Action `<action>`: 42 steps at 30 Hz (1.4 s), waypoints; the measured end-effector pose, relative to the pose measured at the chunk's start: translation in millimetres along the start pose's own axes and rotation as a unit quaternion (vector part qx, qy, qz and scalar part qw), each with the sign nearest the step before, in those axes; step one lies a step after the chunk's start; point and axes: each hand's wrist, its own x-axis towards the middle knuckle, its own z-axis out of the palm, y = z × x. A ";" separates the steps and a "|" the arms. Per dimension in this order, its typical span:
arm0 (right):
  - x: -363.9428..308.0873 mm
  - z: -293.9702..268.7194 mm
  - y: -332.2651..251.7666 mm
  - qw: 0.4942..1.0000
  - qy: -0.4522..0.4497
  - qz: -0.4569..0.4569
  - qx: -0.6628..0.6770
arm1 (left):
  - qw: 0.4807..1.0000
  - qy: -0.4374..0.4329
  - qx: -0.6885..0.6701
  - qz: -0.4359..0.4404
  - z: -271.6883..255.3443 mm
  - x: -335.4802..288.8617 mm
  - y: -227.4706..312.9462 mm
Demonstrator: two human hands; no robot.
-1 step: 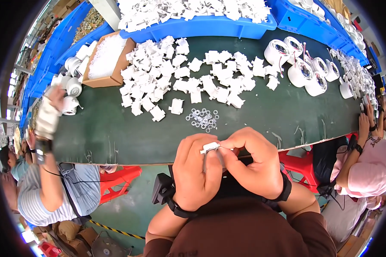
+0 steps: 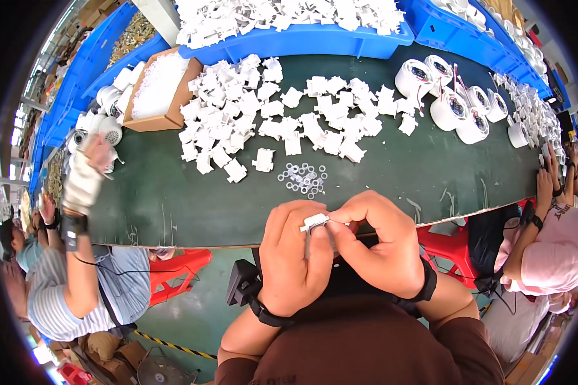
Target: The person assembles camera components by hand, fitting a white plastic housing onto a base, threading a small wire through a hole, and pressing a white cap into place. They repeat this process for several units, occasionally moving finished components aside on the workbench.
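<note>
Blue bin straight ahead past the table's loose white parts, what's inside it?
The blue bin holds a heap of white plastic parts. Whatever lies beneath the top layer, and the bin's floor, is covered; its far side is out of frame.

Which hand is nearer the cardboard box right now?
Left: the left hand is below and to the right of the cardboard box in the picture; the right hand is farther right, beyond the left.
</note>
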 end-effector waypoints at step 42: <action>-12.5 7.6 0.6 0.999 -0.007 0.009 0.053 | 0.996 0.064 0.057 0.029 15.5 -9.0 -4.4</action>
